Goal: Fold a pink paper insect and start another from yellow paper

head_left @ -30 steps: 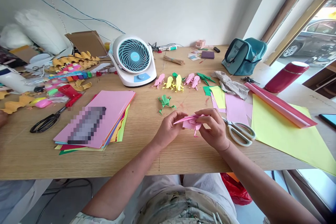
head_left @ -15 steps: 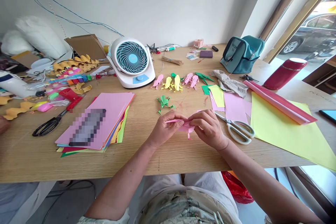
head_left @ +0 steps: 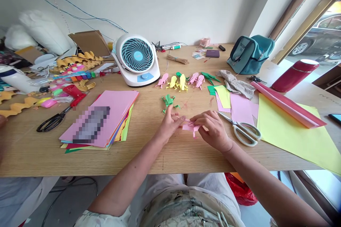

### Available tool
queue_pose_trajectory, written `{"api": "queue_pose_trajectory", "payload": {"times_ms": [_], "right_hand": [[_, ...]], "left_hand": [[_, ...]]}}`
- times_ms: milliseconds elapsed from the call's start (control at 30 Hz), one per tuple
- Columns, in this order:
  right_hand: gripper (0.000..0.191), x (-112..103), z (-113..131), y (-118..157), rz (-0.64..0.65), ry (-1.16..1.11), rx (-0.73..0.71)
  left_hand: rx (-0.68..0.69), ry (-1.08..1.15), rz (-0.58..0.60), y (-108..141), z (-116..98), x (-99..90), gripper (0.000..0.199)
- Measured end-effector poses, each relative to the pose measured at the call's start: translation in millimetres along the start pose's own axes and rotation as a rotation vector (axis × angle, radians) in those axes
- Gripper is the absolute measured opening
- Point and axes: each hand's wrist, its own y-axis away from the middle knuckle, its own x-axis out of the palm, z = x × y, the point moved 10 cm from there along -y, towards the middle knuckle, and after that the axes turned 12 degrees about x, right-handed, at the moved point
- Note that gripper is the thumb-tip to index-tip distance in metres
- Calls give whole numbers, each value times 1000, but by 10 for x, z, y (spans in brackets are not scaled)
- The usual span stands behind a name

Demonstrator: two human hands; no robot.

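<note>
Between my hands, above the table's front part, is a pink folded-paper piece (head_left: 189, 127) with a thin strip hanging down at its lower side. My right hand (head_left: 212, 127) is closed, pinching it from the right. My left hand (head_left: 169, 125) has its thumb on the piece's upper left edge, with the index finger lifted; the other fingertips are partly hidden behind the thumb. Just beyond my left hand lies a green origami frog (head_left: 168, 100). White-handled scissors (head_left: 246, 133) lie to the right of my right hand.
Several pink and yellow origami frogs (head_left: 183, 83) stand farther back beside a fan (head_left: 137, 58). Left lie a coloured paper stack (head_left: 119, 101) and black-handled scissors (head_left: 50, 123). Right are cut sheets (head_left: 241, 108), large yellow paper (head_left: 293, 138) and a red bottle (head_left: 294, 76). Another person's hand shows at far left.
My left hand has loosened from its earlier pinch: its index finger is now raised and its thumb reaches along the paper. The view has shifted slightly.
</note>
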Motion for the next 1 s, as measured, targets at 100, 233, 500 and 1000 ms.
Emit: {"api": "queue_pose_trajectory", "payload": {"times_ms": [100, 233, 500, 1000], "right_hand": [[9, -34, -356, -16, -44, -247, 345], [14, 146, -665, 54, 21, -522, 663], [23, 418, -653, 57, 264, -509, 713], [44, 553, -766, 81, 499, -502, 892]], "left_hand": [[401, -292, 77, 5, -502, 67, 39], [527, -442, 256, 91, -625, 312, 13], [479, -530, 214, 91, -456, 321, 10], [331, -514, 233, 70, -331, 296, 8]]}}
